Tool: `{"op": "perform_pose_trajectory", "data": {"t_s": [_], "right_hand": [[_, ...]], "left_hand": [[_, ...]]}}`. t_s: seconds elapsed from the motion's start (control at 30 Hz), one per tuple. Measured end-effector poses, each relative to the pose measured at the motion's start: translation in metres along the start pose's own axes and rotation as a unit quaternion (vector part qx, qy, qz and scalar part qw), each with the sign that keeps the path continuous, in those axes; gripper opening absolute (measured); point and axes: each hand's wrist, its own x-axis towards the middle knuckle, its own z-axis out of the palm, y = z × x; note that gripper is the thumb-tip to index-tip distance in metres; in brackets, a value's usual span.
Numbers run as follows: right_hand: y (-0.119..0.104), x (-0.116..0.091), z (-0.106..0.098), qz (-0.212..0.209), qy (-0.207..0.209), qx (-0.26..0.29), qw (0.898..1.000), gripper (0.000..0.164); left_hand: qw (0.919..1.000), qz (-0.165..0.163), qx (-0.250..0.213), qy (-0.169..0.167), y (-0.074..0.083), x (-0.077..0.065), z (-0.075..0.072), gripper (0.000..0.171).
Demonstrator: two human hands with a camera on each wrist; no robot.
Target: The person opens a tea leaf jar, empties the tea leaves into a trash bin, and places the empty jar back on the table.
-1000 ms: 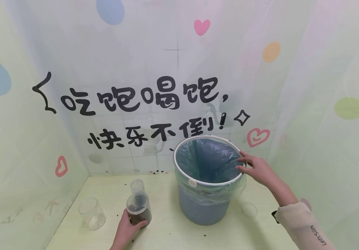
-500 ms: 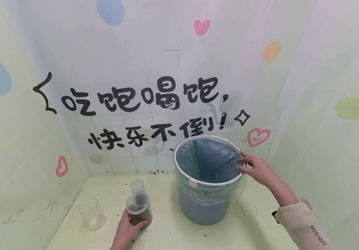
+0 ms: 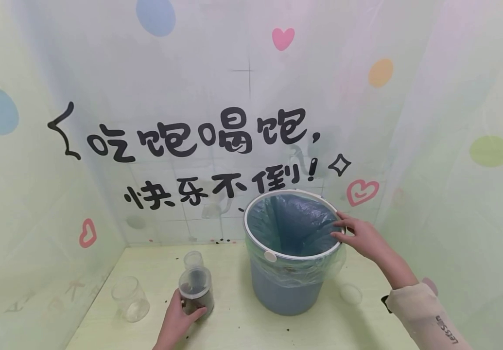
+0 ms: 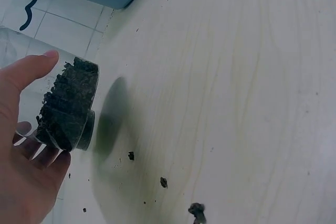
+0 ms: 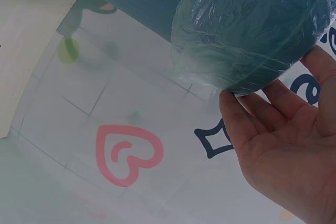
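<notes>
My left hand (image 3: 180, 315) grips a clear plastic jar (image 3: 196, 284), its fingers and thumb curled round the side. Dark, crumbly bits (image 4: 68, 103) lie in the lower part of the jar. In the left wrist view the jar stands off the table, with a shadow beside it. Over on the right, my right hand (image 3: 362, 238) holds the white rim of a blue bucket (image 3: 284, 291) with its fingertips. A thin greenish plastic liner (image 3: 303, 272) covers the inside and folds down over the outside; the right wrist view shows fingers at that edge (image 5: 262, 98).
Another clear jar (image 3: 130, 304) stands at the left of the pale table (image 3: 229, 325). A smaller clear container (image 3: 193, 259) is behind the held jar. A round clear piece (image 3: 350, 294) lies right of the bucket. Dark crumbs (image 4: 164, 182) dot the table. Printed sheets enclose the sides and back.
The left hand has raised the jar slightly, and the jar has shifted a little. The right hand and the bucket have not visibly moved.
</notes>
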Motion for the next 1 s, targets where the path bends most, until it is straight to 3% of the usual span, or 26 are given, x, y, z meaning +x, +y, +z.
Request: {"op": "perform_pose_trajectory", "data": {"t_s": [1.0], "right_hand": [[-0.001, -0.001, 0.000, 0.000, -0.002, 0.002, 1.000, 0.040]], "left_hand": [[0.9985, 0.043, -0.029, 0.017, 0.024, 0.000, -0.017, 0.090]]}}
